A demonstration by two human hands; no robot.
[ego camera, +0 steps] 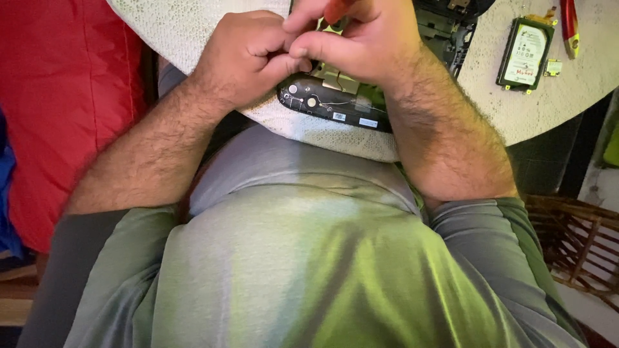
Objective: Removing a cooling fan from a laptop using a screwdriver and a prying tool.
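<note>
Directly below the camera, two bare hands meet over the near corner of an opened laptop base, a dark shell with green circuit board, thin wires and a brass-coloured hinge plate showing. It lies at the near edge of a round worktop covered in a pale, textured cloth, and most of it is hidden under the hands.

Left hand is curled into a loose fist, its fingers bent tight and pressed against the other hand's thumb; whether they pinch anything is hidden. Right hand is curled too, thumb and forefinger closed narrowly together just above the laptop corner; what they hold, if anything, cannot be told. Something small and orange-red shows by the right hand's fingers at the top edge.

Farther right on the worktop lies a bare hard drive, label up, with a red-handled tool just beyond it. A red cushion fills the left side, and a wicker basket sits low on the right. A grey-green shirt fills the foreground.
</note>
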